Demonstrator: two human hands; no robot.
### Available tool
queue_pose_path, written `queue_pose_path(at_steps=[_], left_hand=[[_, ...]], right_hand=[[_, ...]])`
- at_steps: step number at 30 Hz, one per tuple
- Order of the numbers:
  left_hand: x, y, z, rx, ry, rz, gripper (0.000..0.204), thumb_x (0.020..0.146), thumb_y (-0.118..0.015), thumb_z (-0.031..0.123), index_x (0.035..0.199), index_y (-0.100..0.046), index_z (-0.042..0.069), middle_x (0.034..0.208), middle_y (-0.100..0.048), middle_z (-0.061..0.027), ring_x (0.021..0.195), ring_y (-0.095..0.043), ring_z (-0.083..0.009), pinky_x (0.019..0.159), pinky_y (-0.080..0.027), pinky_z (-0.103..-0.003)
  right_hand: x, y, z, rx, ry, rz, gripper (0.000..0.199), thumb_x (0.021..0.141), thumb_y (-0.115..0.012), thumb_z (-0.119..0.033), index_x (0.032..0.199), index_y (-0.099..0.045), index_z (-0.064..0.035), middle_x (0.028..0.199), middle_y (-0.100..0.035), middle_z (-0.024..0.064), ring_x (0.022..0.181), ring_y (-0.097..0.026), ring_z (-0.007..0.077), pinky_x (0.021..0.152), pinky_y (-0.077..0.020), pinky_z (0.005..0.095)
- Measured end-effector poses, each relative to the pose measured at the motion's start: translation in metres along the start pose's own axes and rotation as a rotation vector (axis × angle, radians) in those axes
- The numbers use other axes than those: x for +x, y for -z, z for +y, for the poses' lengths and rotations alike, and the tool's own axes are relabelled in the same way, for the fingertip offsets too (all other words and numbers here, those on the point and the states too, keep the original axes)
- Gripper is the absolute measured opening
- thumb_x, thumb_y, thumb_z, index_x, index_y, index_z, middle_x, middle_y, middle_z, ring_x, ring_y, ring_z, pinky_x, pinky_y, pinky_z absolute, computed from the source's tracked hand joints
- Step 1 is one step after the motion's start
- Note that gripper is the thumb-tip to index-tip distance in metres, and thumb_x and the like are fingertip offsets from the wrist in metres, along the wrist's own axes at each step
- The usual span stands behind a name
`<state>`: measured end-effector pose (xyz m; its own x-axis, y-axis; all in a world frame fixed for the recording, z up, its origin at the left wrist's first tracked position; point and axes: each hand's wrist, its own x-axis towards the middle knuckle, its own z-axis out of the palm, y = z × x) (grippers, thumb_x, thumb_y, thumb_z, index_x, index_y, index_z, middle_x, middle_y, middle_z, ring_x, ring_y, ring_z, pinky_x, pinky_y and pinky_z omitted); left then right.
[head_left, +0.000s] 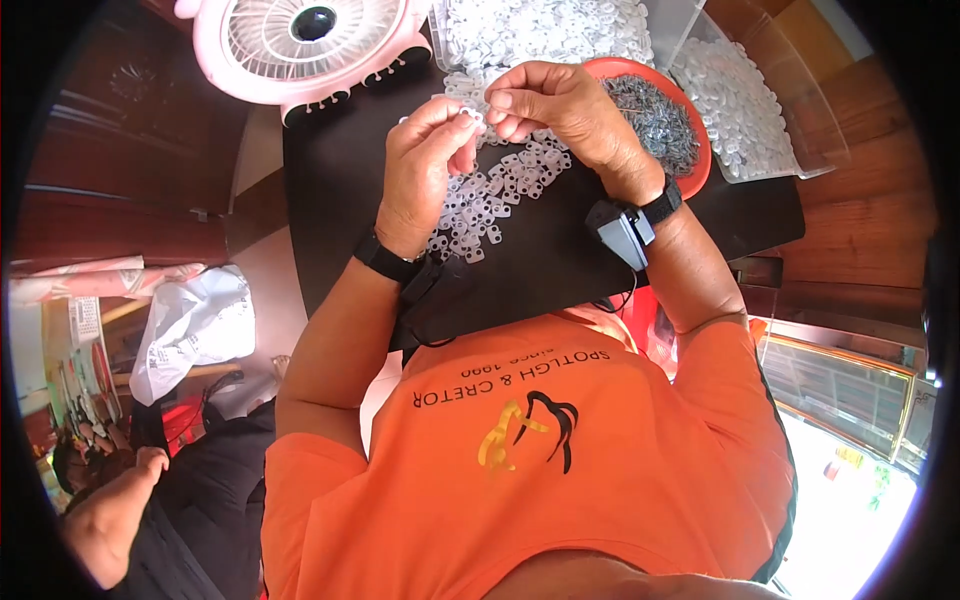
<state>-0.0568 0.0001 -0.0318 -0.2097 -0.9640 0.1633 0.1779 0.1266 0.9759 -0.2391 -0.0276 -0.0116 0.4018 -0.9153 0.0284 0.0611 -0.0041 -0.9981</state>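
Between the thumb and fingers of my left hand (422,160) is a small white plastic piece (472,116) with holes in it. Close beside it, my right hand (570,108) is closed in a pinch, its fingertips almost at the white piece. Whatever those right fingers hold is too small or hidden to name. Below both hands, a loose pile of flat white plastic pieces with holes (492,205) is spread over the dark table (540,265). To the right of my right hand stands a red-orange bowl (704,135) full of thin grey metal-looking parts (660,125).
A pink fan (212,55) stands at the far left of the table. Heaped white pieces (545,30) fill a clear bin at the back; another clear bin (800,110) with white pieces is at the right. A person in black (205,490) is at lower left, near a white bag (205,330).
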Motion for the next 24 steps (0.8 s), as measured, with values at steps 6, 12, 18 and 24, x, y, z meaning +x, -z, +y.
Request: queue_pose_path(at_steps=[6,12,18,24], left_hand=[[-0.002,-0.003,0.002,0.039,0.022,-0.013,0.019,0.088,-0.053,0.017,0.077,-0.057,0.002,0.061,-0.049,0.0006,0.055,-0.043,-0.0056,0.052,-0.033,-0.020],[-0.002,-0.004,0.001,0.067,0.044,-0.024,0.018,0.088,-0.053,0.016,0.077,-0.057,0.002,0.061,-0.048,0.0009,0.056,-0.042,-0.0054,0.052,-0.034,-0.020],[-0.001,-0.003,-0.003,0.099,0.052,-0.037,0.017,0.087,-0.053,0.015,0.078,-0.057,0.001,0.061,-0.049,0.0012,0.055,-0.042,-0.0050,0.051,-0.033,-0.020],[-0.002,-0.005,-0.002,0.115,0.051,-0.036,0.017,0.087,-0.053,0.014,0.077,-0.057,0.001,0.061,-0.048,0.0014,0.055,-0.041,-0.0048,0.051,-0.033,-0.020]], right_hand=[[0.000,-0.003,0.014,-0.018,-0.007,0.006,0.021,0.090,-0.060,-0.025,0.090,-0.063,-0.0037,0.075,-0.062,0.0004,0.064,-0.055,0.0062,0.063,-0.0463,0.0202],[-0.001,-0.005,0.015,-0.058,0.023,0.021,0.022,0.092,-0.057,-0.025,0.088,-0.062,-0.0037,0.074,-0.060,-0.0002,0.064,-0.053,0.0056,0.062,-0.0456,0.0201],[-0.002,-0.006,0.016,-0.072,0.037,-0.007,0.021,0.092,-0.057,-0.024,0.089,-0.061,-0.0035,0.073,-0.059,-0.0015,0.065,-0.052,0.0053,0.062,-0.0449,0.0195],[-0.003,-0.006,0.017,-0.079,0.053,-0.023,0.020,0.092,-0.057,-0.022,0.090,-0.060,-0.0030,0.075,-0.058,-0.0018,0.066,-0.051,0.0050,0.062,-0.0445,0.0194]])
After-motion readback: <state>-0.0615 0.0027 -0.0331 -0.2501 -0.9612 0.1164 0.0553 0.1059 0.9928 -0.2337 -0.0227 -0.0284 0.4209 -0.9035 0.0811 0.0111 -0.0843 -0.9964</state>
